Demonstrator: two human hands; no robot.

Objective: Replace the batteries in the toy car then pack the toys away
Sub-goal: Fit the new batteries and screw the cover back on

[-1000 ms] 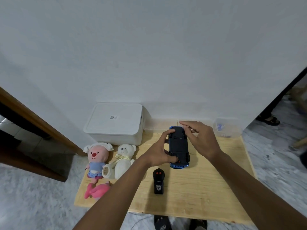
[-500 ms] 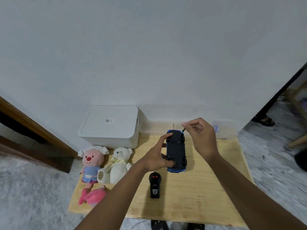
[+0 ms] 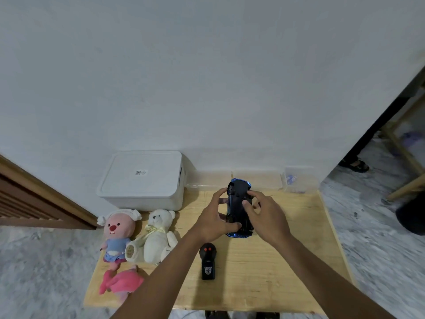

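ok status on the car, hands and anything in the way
Left hand grips toy car, underside up. Right hand curled on its underside. Remote lies close by on table; white box lid shut.

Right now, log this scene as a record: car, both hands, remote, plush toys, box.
toy car: upside down, black underside showing
left hand: grips the car's left side
right hand: holds its right side, thumb on the underside
remote: lies on the table, nearer than the car, untouched
plush toys: three, at the table's left edge
white box: lid on, behind the plush toys
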